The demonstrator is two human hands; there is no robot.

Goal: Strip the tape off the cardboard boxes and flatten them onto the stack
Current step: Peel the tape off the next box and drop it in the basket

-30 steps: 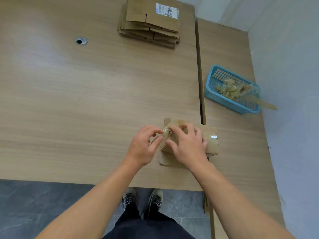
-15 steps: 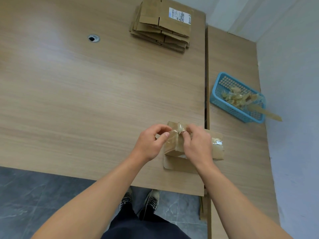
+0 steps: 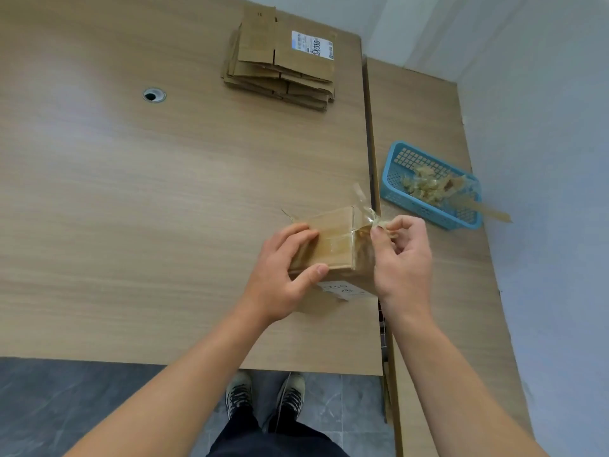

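Left hand clamps the box on the tabletop; right hand beside it pinches peeled tape.

The flat box on top of the stack has a white sticker with blue and black print. The print is too small to read. The box near the table's edge has a white label low on its front side. It has handwriting on it, too blurry to read for sure.
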